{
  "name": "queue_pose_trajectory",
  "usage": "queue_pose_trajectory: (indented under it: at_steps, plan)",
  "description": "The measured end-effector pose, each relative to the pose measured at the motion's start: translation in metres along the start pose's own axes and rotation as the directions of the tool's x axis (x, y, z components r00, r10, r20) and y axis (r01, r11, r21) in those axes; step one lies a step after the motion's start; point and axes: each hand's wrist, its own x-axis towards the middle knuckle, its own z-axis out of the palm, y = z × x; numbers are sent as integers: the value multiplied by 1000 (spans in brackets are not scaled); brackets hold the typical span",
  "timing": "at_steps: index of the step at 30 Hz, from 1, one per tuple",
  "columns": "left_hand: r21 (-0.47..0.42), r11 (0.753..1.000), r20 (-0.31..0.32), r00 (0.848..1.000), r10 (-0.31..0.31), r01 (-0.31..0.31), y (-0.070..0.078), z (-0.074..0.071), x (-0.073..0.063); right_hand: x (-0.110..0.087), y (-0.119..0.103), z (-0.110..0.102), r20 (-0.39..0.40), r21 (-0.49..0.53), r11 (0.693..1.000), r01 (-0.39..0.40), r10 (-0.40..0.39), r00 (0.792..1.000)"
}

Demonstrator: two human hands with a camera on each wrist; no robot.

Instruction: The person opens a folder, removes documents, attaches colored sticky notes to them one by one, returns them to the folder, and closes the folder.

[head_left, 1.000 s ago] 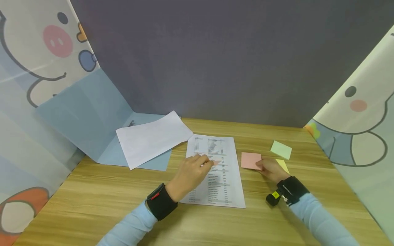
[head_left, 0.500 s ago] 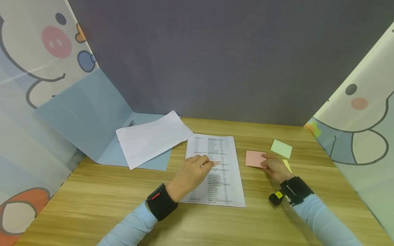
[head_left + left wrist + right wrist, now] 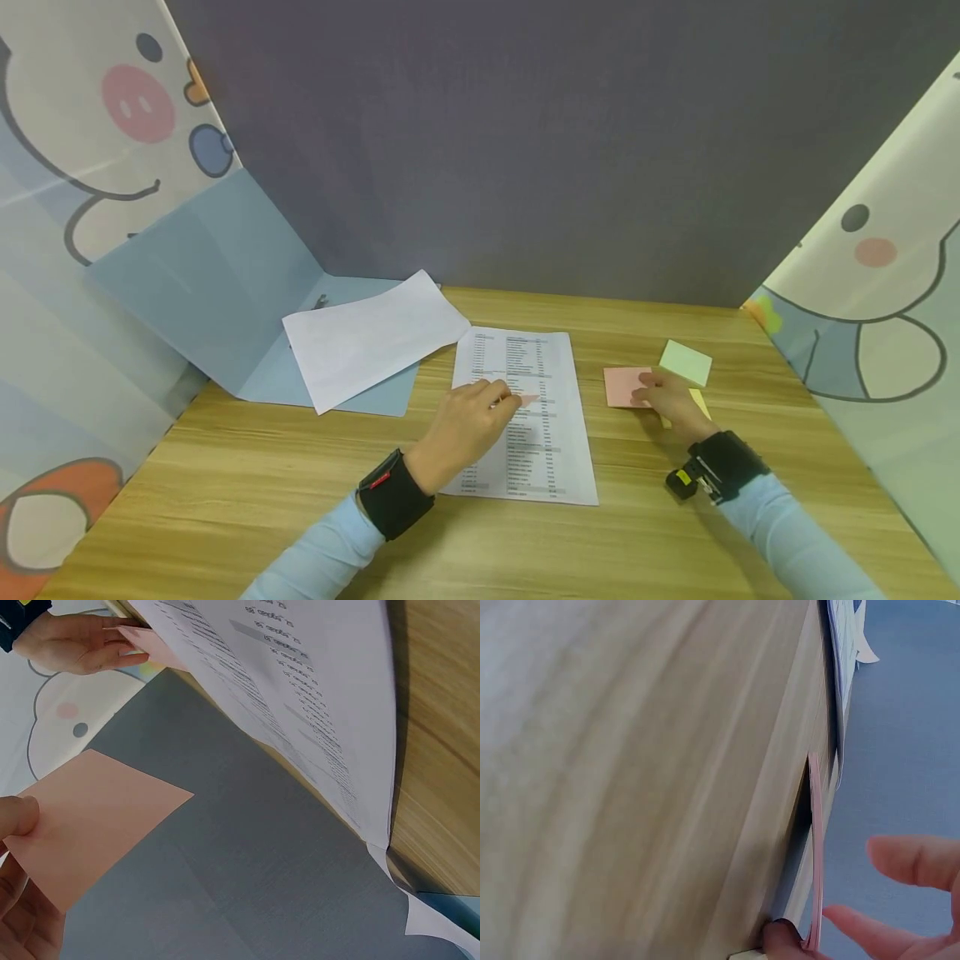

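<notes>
My left hand (image 3: pixel 474 421) pinches a single pink sticky note (image 3: pixel 105 825) by its edge, thumb on one face. In the head view only the note's tip shows, above a printed sheet (image 3: pixel 525 467) with a table of text. To the right, my right hand (image 3: pixel 671 404) grips the near right edge of a pink sticky note pad (image 3: pixel 624 387). Seen from the right wrist, one fingertip is under the pad (image 3: pixel 817 847) and another touches its upper face. The other fingers are spread off it. A yellow pad (image 3: pixel 700 403) is partly hidden beneath my right hand.
A green pad (image 3: pixel 686 363) lies behind the right hand. At left, an open blue folder (image 3: pixel 375 406) has its cover raised, with a blank white sheet (image 3: pixel 375 337) across it and over the printed sheet's corner. A dark panel (image 3: pixel 487 150) stands behind the table.
My right hand has shifted right, drawing the pink pad away from the printed sheet and further over the yellow pad. The left hand with its note has stayed in place.
</notes>
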Motion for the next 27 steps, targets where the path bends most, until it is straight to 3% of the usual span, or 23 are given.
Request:
queue_pose_trajectory:
  at_steps: [17,22,27]
  plan:
    - [2,1000,-15,1000,3,-3,1,-3,0,-10,-9,1,40,-1,999,40,-40,998]
    - [18,1000,-28,999,17,-16,2,-5,1,-23,-24,17,58,-26,993,112,-110,992]
    - [30,999,-35,999,29,-28,2,-5,1,-35,-39,40,106,48,989,141,-146,984]
